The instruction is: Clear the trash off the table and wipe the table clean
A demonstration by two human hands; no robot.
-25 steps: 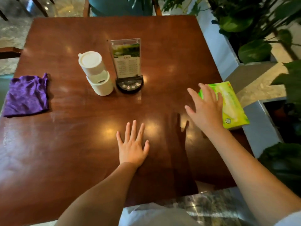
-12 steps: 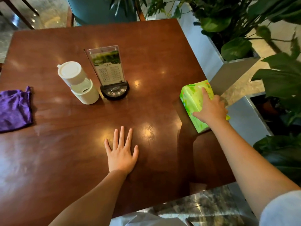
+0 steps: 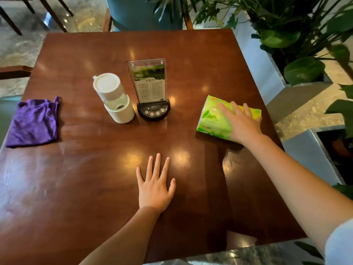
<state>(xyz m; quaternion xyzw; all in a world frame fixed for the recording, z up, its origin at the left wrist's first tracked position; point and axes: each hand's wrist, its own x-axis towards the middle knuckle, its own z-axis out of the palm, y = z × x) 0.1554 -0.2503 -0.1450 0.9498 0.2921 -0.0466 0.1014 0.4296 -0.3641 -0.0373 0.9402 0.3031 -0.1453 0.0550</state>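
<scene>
Right hand (image 3: 241,123) lies on tissue pack (image 3: 212,119) at counter (image 3: 191,54) right side, fingers straight over top; thumb hidden, grip uncertain. Pack's long axis runs left-right, tilted. Left hand (image 3: 155,186) flat, fingers spread, on counter near middle. Purple cloth (image 3: 33,122) far left, nearer left hand, well apart from right.
</scene>
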